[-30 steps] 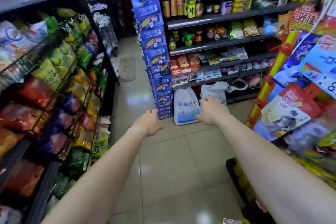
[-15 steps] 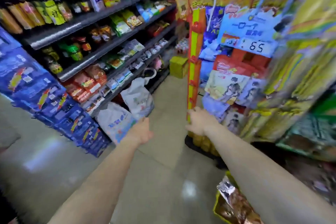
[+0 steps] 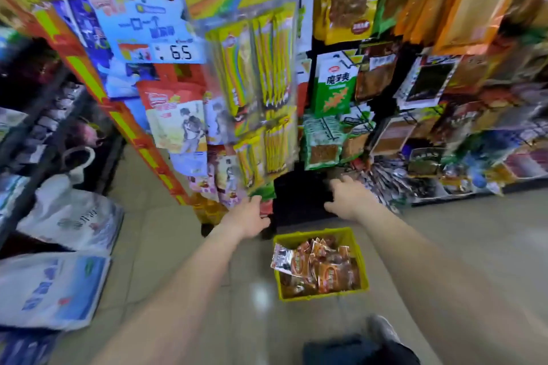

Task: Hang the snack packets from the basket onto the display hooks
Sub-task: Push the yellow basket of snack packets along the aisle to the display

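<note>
- Since half a second ago, the view is swinging right, away from the bottle shelves. The yellow rectangular plastic basket (image 3: 323,296), then cut off by the lower edge, is now showing whole, and both arms are reaching over it toward the rack.
- The basket is sitting on the pale tiled floor (image 3: 178,246), directly in front of the rack's dark base and between the two forearms.
- Red-and-orange foil snack packets (image 3: 329,268) are filling the basket in a loose heap. One silver-edged packet is leaning over its left rim.
- The left hand (image 3: 249,218) is hovering back-up, just left of the basket's far corner. Its fingers are lying loosely together and holding nothing, and the fingertips are nearing the lowest hanging packets.
- The right hand (image 3: 348,197) is hovering above and beyond the basket's far rim. Its thumb is stretching out to the left, its fingers are slightly spread, and it is gripping nothing. Motion blur is hiding whether the fingertips are touching the rack.
- Black wire display hooks (image 3: 347,57) are jutting from the rack, most of them carrying packets, among them a green-and-white packet (image 3: 333,86).
- A white price card reading 6.5 (image 3: 178,52) is hanging at upper left.
- Two white printed sacks (image 3: 71,216) are leaning against the left shelving.
- A grey shoe (image 3: 382,329) is showing at the bottom edge.
</note>
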A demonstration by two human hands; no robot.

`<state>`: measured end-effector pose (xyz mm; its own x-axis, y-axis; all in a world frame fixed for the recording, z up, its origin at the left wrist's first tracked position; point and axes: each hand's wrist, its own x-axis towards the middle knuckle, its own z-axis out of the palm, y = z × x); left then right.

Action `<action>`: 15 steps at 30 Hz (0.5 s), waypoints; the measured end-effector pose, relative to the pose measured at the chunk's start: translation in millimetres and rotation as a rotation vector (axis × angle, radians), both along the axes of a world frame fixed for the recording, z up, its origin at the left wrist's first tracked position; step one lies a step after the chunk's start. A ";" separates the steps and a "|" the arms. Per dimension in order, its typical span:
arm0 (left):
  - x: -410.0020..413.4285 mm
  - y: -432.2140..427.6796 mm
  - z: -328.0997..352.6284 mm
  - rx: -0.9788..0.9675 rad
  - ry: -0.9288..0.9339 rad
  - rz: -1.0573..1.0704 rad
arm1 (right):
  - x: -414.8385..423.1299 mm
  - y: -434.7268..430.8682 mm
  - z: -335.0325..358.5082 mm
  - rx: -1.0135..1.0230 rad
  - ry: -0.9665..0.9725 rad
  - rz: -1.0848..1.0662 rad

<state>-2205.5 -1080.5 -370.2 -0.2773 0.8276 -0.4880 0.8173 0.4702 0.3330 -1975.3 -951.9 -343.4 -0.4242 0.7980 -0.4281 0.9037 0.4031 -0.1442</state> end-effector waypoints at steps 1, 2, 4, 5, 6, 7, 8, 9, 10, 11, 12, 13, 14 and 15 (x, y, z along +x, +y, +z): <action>14.9 15.8 -3.4 -0.004 0.003 -0.026 | 19.2 10.6 -5.8 -0.011 -0.004 -0.017; 29.9 32.3 -7.2 -0.007 0.000 -0.044 | 37.5 22.5 -11.3 -0.024 -0.012 -0.031; 57.1 64.4 -16.0 -0.004 -0.014 -0.055 | 68.0 47.2 -24.4 -0.044 -0.013 -0.036; 70.7 81.0 -23.1 -0.002 -0.018 -0.053 | 81.3 60.8 -32.2 -0.051 -0.014 -0.025; 83.0 97.7 -31.9 -0.001 -0.015 -0.046 | 92.7 75.7 -41.5 -0.052 -0.020 -0.012; 93.6 114.8 -42.3 -0.004 -0.006 -0.036 | 102.0 92.8 -52.9 -0.058 -0.021 0.000; 104.3 130.9 -53.8 -0.011 0.006 -0.021 | 110.0 109.5 -64.3 -0.072 -0.026 0.014; 114.1 145.4 -66.5 -0.013 0.016 -0.006 | 116.9 127.6 -80.9 -0.092 -0.023 0.028; 122.9 159.1 -80.5 -0.014 0.029 0.007 | 121.5 143.9 -96.7 -0.108 -0.028 0.049; 130.0 171.9 -96.0 -0.020 0.043 0.020 | 124.4 159.2 -113.8 -0.121 -0.031 0.072; 134.7 184.2 -113.6 -0.026 0.055 0.031 | 125.6 174.2 -134.8 -0.128 -0.031 0.081; 137.8 195.8 -133.8 -0.033 0.062 0.039 | 125.2 187.4 -160.2 -0.135 -0.029 0.087; 138.4 206.6 -157.7 -0.041 0.061 0.046 | 123.3 199.4 -186.7 -0.136 -0.038 0.102; 137.6 215.1 -184.2 -0.049 0.057 0.055 | 120.7 209.6 -217.6 -0.134 -0.034 0.133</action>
<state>-2068.0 -865.3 -554.4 -0.3498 0.7861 -0.5095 0.8070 0.5291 0.2623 -1854.6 -742.4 -561.0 -0.5057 0.6708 -0.5425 0.8489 0.4988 -0.1747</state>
